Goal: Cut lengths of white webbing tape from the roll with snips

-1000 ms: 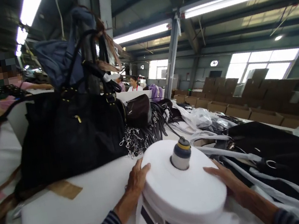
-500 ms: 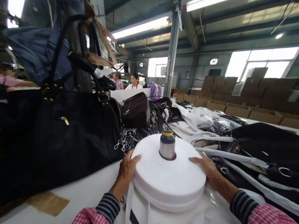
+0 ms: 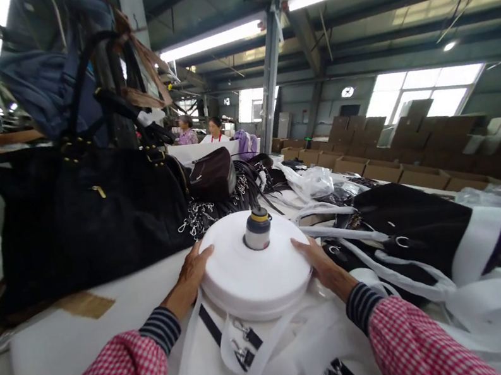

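Note:
A big white roll of fabric tape (image 3: 256,276) lies flat on the white table (image 3: 79,344), with a grey and yellow-capped spool (image 3: 257,228) standing in its centre. My left hand (image 3: 189,279) presses against the roll's left edge and my right hand (image 3: 319,260) grips its right edge, fingers curved round the rim. Loose white tape and black straps with metal clips (image 3: 241,346) lie just in front of the roll.
A large black handbag (image 3: 88,221) stands at the left, with a brown bag (image 3: 213,178) and a heap of straps with clips (image 3: 216,209) behind the roll. Black bags wrapped in white tape (image 3: 411,231) lie at the right. Cardboard boxes (image 3: 420,165) and other people (image 3: 214,129) are farther off.
Both hands have pushed the roll away from me across the table. My view has drawn back, so my checked sleeves and the loose tape in front now show.

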`<action>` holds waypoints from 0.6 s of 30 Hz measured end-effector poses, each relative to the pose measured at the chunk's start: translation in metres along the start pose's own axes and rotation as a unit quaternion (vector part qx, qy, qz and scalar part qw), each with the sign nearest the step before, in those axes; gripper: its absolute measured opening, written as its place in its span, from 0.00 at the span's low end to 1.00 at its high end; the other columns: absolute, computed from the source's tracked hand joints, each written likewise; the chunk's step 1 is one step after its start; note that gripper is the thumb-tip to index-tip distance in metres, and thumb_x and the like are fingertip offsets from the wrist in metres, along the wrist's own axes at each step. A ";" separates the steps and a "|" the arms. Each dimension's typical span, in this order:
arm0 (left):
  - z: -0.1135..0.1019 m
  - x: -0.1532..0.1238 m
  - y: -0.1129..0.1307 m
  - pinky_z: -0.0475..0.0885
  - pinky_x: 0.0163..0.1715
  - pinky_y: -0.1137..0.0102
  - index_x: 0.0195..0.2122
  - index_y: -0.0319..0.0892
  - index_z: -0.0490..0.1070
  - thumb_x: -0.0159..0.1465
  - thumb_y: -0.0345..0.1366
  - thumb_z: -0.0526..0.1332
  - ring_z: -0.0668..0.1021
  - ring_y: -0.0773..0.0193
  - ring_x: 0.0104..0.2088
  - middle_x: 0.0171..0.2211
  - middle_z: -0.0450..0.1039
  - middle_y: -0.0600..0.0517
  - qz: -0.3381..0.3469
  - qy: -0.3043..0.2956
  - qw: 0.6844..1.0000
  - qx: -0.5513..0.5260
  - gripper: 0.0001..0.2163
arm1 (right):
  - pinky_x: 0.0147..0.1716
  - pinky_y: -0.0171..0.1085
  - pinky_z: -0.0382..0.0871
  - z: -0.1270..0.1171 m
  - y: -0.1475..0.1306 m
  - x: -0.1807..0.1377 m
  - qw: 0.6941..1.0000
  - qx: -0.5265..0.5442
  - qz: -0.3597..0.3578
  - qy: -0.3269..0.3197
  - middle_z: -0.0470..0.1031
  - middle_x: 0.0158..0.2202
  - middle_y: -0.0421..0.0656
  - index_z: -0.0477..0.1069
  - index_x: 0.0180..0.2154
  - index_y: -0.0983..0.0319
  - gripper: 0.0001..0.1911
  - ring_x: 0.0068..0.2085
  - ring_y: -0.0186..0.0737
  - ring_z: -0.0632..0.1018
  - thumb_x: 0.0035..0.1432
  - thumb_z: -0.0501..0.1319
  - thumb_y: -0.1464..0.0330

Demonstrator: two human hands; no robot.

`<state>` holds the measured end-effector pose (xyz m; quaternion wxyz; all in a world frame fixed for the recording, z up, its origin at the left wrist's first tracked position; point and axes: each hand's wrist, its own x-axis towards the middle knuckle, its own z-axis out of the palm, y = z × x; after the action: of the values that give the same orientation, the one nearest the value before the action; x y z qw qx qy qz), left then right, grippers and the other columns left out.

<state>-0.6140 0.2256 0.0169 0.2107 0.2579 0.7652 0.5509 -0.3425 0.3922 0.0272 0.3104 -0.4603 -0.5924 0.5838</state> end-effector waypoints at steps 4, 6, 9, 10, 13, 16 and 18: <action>-0.021 -0.024 0.004 0.80 0.46 0.55 0.73 0.48 0.53 0.67 0.60 0.56 0.72 0.38 0.64 0.73 0.57 0.38 -0.049 0.003 0.998 -0.026 0.38 | 0.44 0.48 0.78 -0.018 -0.009 -0.036 0.998 -0.068 0.010 -0.011 0.70 0.62 0.57 0.52 0.72 0.59 0.45 0.51 0.54 0.79 0.63 0.61 0.46; -0.036 -0.045 0.002 0.81 0.39 0.58 0.75 0.49 0.46 0.64 0.61 0.60 0.77 0.39 0.59 0.70 0.61 0.36 -0.068 -0.019 0.997 -0.034 0.43 | 0.46 0.51 0.77 -0.033 -0.013 -0.061 0.993 -0.108 0.007 -0.053 0.74 0.57 0.58 0.52 0.73 0.61 0.47 0.48 0.56 0.80 0.62 0.64 0.47; -0.050 -0.081 -0.005 0.81 0.37 0.59 0.74 0.48 0.49 0.56 0.54 0.72 0.78 0.40 0.57 0.66 0.66 0.34 -0.066 -0.040 0.997 -0.022 0.49 | 0.56 0.53 0.71 -0.057 -0.015 -0.100 0.979 -0.151 -0.019 -0.134 0.78 0.52 0.56 0.60 0.70 0.63 0.51 0.49 0.56 0.80 0.53 0.74 0.51; -0.052 -0.092 -0.009 0.81 0.38 0.58 0.73 0.48 0.51 0.54 0.51 0.73 0.78 0.39 0.57 0.67 0.65 0.33 -0.058 -0.037 0.998 -0.014 0.49 | 0.61 0.53 0.67 -0.065 -0.013 -0.111 0.974 -0.161 -0.033 -0.156 0.77 0.56 0.55 0.62 0.70 0.63 0.52 0.52 0.56 0.79 0.49 0.77 0.53; -0.052 -0.120 -0.019 0.77 0.51 0.52 0.72 0.43 0.53 0.53 0.45 0.73 0.75 0.39 0.61 0.69 0.59 0.29 -0.013 0.003 1.000 0.017 0.48 | 0.67 0.54 0.58 -0.084 -0.002 -0.140 0.947 -0.225 -0.088 -0.213 0.69 0.66 0.50 0.70 0.66 0.58 0.49 0.62 0.59 0.72 0.44 0.79 0.54; -0.051 -0.145 -0.021 0.67 0.63 0.50 0.69 0.38 0.59 0.57 0.47 0.69 0.71 0.40 0.65 0.68 0.62 0.31 0.064 0.029 0.996 0.048 0.42 | 0.59 0.54 0.66 -0.097 0.011 -0.158 0.912 -0.304 -0.172 -0.213 0.78 0.56 0.50 0.82 0.52 0.59 0.32 0.55 0.62 0.76 0.43 0.77 0.57; -0.050 -0.169 -0.015 0.65 0.65 0.51 0.64 0.38 0.68 0.58 0.52 0.68 0.71 0.41 0.64 0.65 0.68 0.35 0.122 0.015 0.990 0.067 0.36 | 0.51 0.50 0.70 -0.102 0.015 -0.169 0.902 -0.316 -0.226 -0.190 0.82 0.40 0.48 0.85 0.40 0.61 0.18 0.44 0.57 0.79 0.46 0.73 0.61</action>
<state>-0.5158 0.0789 0.0241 0.1127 0.3549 0.7661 0.5238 -0.1827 0.2785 0.0542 0.1539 -0.2682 -0.8817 0.3565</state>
